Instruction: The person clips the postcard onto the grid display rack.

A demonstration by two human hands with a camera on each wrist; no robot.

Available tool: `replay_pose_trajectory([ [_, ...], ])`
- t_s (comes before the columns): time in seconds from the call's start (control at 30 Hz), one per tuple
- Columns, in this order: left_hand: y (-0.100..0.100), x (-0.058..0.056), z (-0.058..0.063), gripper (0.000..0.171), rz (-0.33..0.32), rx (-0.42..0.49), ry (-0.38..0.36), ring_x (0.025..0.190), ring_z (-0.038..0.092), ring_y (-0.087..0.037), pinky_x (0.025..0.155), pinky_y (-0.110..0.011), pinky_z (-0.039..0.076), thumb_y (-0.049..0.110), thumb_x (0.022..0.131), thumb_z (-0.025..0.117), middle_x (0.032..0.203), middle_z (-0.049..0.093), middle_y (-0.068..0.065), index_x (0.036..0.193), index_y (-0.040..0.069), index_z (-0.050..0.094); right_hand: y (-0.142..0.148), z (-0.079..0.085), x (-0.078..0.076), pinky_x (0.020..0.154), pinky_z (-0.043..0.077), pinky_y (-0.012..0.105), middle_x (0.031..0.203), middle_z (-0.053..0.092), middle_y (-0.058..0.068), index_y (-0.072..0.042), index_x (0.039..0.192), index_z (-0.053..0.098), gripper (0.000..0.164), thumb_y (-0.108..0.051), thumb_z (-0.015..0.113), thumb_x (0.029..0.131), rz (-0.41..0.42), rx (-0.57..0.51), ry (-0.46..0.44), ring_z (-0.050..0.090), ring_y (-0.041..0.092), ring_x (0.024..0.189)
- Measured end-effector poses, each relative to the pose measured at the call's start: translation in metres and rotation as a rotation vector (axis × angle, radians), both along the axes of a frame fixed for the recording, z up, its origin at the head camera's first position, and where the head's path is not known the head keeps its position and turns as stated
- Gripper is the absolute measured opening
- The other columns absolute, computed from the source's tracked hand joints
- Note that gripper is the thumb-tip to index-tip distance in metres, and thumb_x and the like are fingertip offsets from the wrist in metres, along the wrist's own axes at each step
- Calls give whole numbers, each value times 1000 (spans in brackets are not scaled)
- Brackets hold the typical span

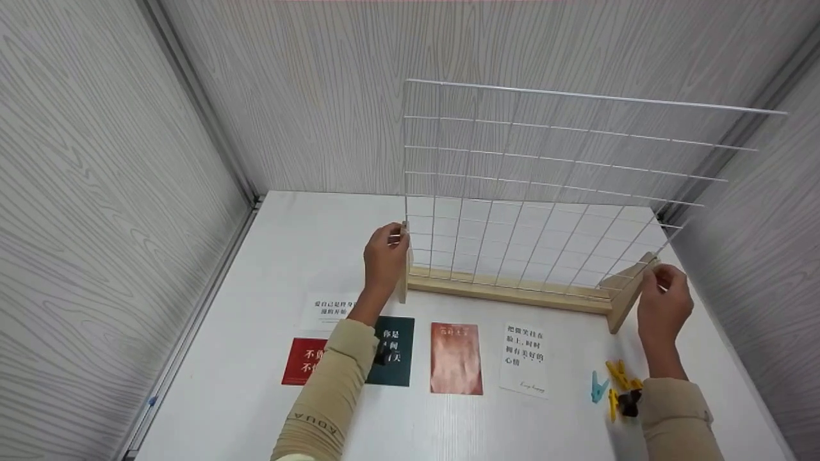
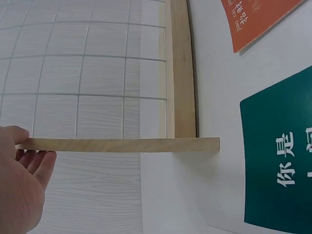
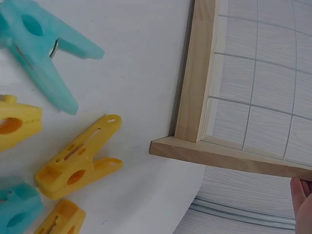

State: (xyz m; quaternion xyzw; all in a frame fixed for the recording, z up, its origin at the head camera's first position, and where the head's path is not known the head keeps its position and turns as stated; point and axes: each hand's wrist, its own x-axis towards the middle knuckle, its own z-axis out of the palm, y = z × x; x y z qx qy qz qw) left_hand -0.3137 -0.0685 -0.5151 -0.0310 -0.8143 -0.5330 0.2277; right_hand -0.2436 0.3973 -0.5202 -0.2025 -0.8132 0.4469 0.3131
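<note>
A white wire grid (image 1: 596, 97) stands upright in a pale wooden stand, its lower edge along the wooden base bar (image 1: 512, 294). My left hand (image 1: 384, 259) pinches the upper end of the left wooden side piece (image 2: 122, 145), thumb on one face and fingers on the other. At the opposite end, my right hand (image 1: 666, 301) holds the top of the right side piece (image 3: 234, 162); the right wrist view shows only part of that hand, at its edge. Both side pieces meet the base bar near the tabletop.
Printed cards lie before the stand: a red card (image 1: 298, 365), a green card (image 1: 398, 346), an orange-red card (image 1: 455, 358) and white cards, one being this card (image 1: 525, 378). Teal clothespins (image 3: 46, 63) and yellow clothespins (image 3: 80, 158) lie near the right forearm. Wood-grain panels (image 1: 288, 96) enclose the table.
</note>
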Motion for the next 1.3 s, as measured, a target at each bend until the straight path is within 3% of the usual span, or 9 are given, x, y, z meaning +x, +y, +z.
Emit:
replay_pose_trajectory([
  [0.23,-12,5,0,26,33,37,-6,105,68,-18,89,-26,56,17,99,65,114,67,-8,122,7,66,-12,1,-3,100,49,26,128,62,12,-7,135,57,39,-32,53,104,42,17,-14,58,21,118],
  [0.77,-34,11,-2,26,72,49,0,104,68,-18,89,-26,56,20,99,65,114,67,-8,121,7,67,-30,2,-12,96,48,24,123,63,11,-4,131,58,38,-30,55,104,91,17,-2,58,17,114],
  [1.3,-29,13,-2,30,50,38,-3,106,67,-19,91,-27,56,21,100,64,117,65,-9,126,7,64,-25,-2,-8,92,46,20,123,61,9,-6,133,58,41,-34,55,103,111,21,30,57,15,114],
])
